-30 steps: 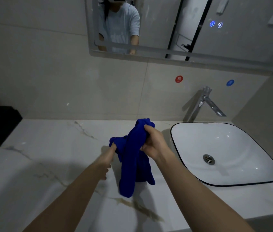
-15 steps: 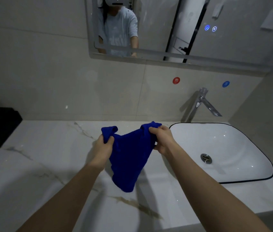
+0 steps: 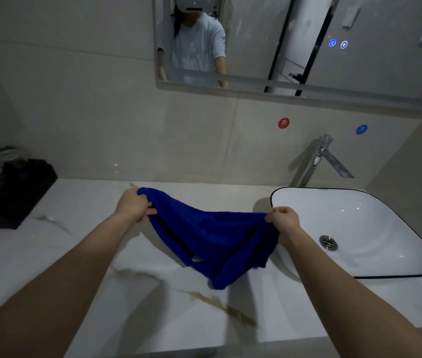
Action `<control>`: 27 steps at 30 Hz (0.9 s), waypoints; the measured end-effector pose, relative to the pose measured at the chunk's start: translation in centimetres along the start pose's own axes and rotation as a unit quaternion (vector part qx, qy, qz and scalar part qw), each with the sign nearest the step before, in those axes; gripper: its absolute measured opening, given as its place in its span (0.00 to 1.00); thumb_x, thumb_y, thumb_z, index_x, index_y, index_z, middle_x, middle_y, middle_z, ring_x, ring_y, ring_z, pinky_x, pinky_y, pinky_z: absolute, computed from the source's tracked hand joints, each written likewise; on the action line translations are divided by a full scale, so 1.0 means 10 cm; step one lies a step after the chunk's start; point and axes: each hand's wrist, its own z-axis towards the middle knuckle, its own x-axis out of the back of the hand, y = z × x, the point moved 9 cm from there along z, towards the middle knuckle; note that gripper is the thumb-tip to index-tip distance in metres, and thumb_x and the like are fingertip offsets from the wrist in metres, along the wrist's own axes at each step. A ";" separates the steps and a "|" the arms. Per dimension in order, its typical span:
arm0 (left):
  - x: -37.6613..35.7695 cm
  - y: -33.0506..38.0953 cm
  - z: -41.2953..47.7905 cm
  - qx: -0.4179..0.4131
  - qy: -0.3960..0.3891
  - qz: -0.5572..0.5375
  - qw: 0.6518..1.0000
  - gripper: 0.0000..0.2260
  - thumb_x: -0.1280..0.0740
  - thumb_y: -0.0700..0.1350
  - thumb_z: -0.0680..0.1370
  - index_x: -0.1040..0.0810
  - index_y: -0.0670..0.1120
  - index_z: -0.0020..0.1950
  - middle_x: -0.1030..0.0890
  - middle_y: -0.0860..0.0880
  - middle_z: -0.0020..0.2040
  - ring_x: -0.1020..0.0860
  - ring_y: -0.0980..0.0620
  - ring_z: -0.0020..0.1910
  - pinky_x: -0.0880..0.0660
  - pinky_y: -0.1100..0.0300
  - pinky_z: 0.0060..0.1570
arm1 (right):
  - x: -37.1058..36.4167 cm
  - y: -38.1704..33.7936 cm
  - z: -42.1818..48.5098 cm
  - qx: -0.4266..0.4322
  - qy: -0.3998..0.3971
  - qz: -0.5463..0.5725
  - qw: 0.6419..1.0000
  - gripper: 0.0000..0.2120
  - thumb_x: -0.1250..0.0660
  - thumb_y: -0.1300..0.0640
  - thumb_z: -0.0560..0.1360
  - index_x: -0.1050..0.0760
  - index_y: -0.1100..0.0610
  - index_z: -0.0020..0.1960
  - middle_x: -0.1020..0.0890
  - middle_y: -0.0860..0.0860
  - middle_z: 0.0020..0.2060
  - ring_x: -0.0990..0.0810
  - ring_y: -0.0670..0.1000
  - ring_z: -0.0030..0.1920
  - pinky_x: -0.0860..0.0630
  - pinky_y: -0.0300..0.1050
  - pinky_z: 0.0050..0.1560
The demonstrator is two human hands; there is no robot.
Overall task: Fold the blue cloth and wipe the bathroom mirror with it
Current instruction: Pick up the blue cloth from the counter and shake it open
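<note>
Cloth (image 3: 204,236), deep blue and fuzzy, hangs stretched between the two grips over the table (image 3: 88,254). It sags in the middle to a bunched low tip, with dark creases running down its folds. The left grip (image 3: 133,206) clenches one top corner and the right grip (image 3: 283,219) pinches the other, just beside the sink (image 3: 360,193) rim. The table is white marble with grey and brown veins, and the wall behind is pale tile. The mirror (image 3: 256,34) hangs above and reflects a person in a light shirt. A black tray (image 3: 16,192) sits at the far left. I count one cloth, one sink, one tap (image 3: 318,158), one mirror, a red sticker (image 3: 283,123) and a blue sticker (image 3: 361,129), and two lit buttons (image 3: 332,43) on the glass
</note>
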 end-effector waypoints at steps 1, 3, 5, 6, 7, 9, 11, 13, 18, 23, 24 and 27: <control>0.04 -0.02 -0.01 0.008 0.014 -0.035 0.999 0.09 0.48 0.34 0.78 0.30 0.42 0.47 0.26 0.46 0.36 0.23 0.50 0.33 0.26 0.60 0.28 | 0.02 0.05 -0.03 -0.015 0.000 0.013 1.000 0.16 0.39 0.73 0.71 0.29 0.62 0.56 0.26 0.59 0.55 0.28 0.56 0.51 0.27 0.50 0.55; 0.09 -0.07 0.01 0.013 0.041 -0.080 0.996 0.08 0.48 0.35 0.79 0.30 0.41 0.48 0.27 0.46 0.37 0.24 0.51 0.33 0.25 0.59 0.33 | -0.01 0.10 -0.11 -0.037 -0.019 0.051 0.998 0.19 0.41 0.75 0.72 0.30 0.66 0.62 0.27 0.63 0.61 0.28 0.57 0.51 0.28 0.55 0.60; 0.07 -0.09 0.01 0.005 0.050 -0.089 0.995 0.07 0.45 0.36 0.79 0.28 0.41 0.48 0.26 0.47 0.37 0.24 0.52 0.35 0.26 0.60 0.36 | -0.13 0.10 -0.22 -0.048 -0.057 0.101 0.992 0.21 0.43 0.75 0.73 0.33 0.65 0.65 0.28 0.64 0.59 0.29 0.57 0.47 0.30 0.59 0.61; 0.04 -0.11 0.00 0.001 0.040 -0.082 0.996 0.06 0.44 0.37 0.79 0.27 0.42 0.47 0.25 0.47 0.38 0.23 0.51 0.38 0.27 0.61 0.37 | -0.22 0.08 -0.27 -0.051 -0.078 0.124 0.988 0.21 0.43 0.75 0.74 0.33 0.63 0.65 0.27 0.62 0.56 0.28 0.57 0.45 0.30 0.60 0.60; -0.04 -0.15 -0.01 0.001 0.020 -0.070 0.997 0.05 0.42 0.38 0.78 0.27 0.43 0.46 0.24 0.48 0.39 0.24 0.50 0.41 0.29 0.61 0.37 | -0.31 0.05 -0.33 -0.055 -0.100 0.143 0.983 0.22 0.44 0.75 0.74 0.34 0.61 0.65 0.26 0.61 0.50 0.27 0.56 0.43 0.29 0.60 0.57; -0.23 -0.33 -0.08 0.034 -0.042 -0.031 0.998 0.05 0.38 0.42 0.77 0.29 0.44 0.53 0.25 0.47 0.43 0.26 0.48 0.47 0.30 0.57 0.41 | -0.47 -0.03 -0.44 -0.057 -0.134 0.175 0.974 0.21 0.44 0.74 0.75 0.34 0.59 0.65 0.27 0.58 0.45 0.27 0.55 0.41 0.25 0.55 0.47; -0.42 -0.61 -0.17 0.084 -0.092 -0.002 0.992 0.19 0.36 0.46 0.76 0.37 0.45 0.65 0.26 0.46 0.52 0.27 0.46 0.54 0.30 0.54 0.49 | -0.62 -0.12 -0.55 -0.057 -0.161 0.206 0.963 0.19 0.45 0.72 0.76 0.34 0.57 0.62 0.27 0.58 0.44 0.27 0.54 0.40 0.27 0.51 0.40; -0.53 -0.91 -0.29 0.126 -0.114 0.044 0.984 0.32 0.35 0.51 0.74 0.47 0.46 0.73 0.29 0.42 0.62 0.27 0.43 0.58 0.28 0.52 0.54 | -0.74 -0.21 -0.65 -0.060 -0.182 0.247 0.950 0.17 0.45 0.72 0.76 0.33 0.56 0.60 0.26 0.57 0.43 0.27 0.53 0.38 0.28 0.49 0.39; -0.91 -1.61 -0.70 0.267 -0.254 0.029 0.929 0.35 0.40 0.71 0.70 0.35 0.47 0.67 0.26 0.44 0.65 0.26 0.47 0.58 0.33 0.52 0.56 | -0.99 -0.34 -0.85 -0.073 -0.223 0.343 0.910 0.18 0.46 0.72 0.76 0.33 0.55 0.60 0.27 0.57 0.44 0.28 0.52 0.36 0.29 0.48 0.39; -0.98 -1.15 -0.61 0.122 -0.170 -0.146 0.967 0.05 0.37 0.41 0.78 0.25 0.44 0.43 0.20 0.41 0.43 0.22 0.42 0.47 0.24 0.48 0.53 | -0.99 -0.38 -0.91 -0.048 -0.253 0.300 0.918 0.22 0.47 0.73 0.74 0.33 0.53 0.62 0.28 0.55 0.43 0.30 0.51 0.35 0.29 0.46 0.39; -0.91 -1.08 -0.62 0.112 -0.138 -0.112 0.978 0.04 0.38 0.39 0.77 0.25 0.43 0.43 0.20 0.40 0.42 0.22 0.41 0.47 0.24 0.47 0.53 | -0.96 -0.38 -0.88 -0.045 -0.249 0.291 0.923 0.22 0.47 0.72 0.74 0.33 0.54 0.62 0.27 0.56 0.44 0.30 0.51 0.37 0.29 0.47 0.40; -0.62 -0.92 -0.50 0.048 -0.052 0.005 0.997 0.07 0.37 0.41 0.77 0.25 0.40 0.40 0.22 0.43 0.39 0.23 0.43 0.41 0.25 0.55 0.38 | -0.80 -0.32 -0.77 -0.040 -0.199 0.246 0.948 0.08 0.40 0.65 0.76 0.27 0.59 0.54 0.25 0.56 0.43 0.26 0.54 0.41 0.26 0.50 0.43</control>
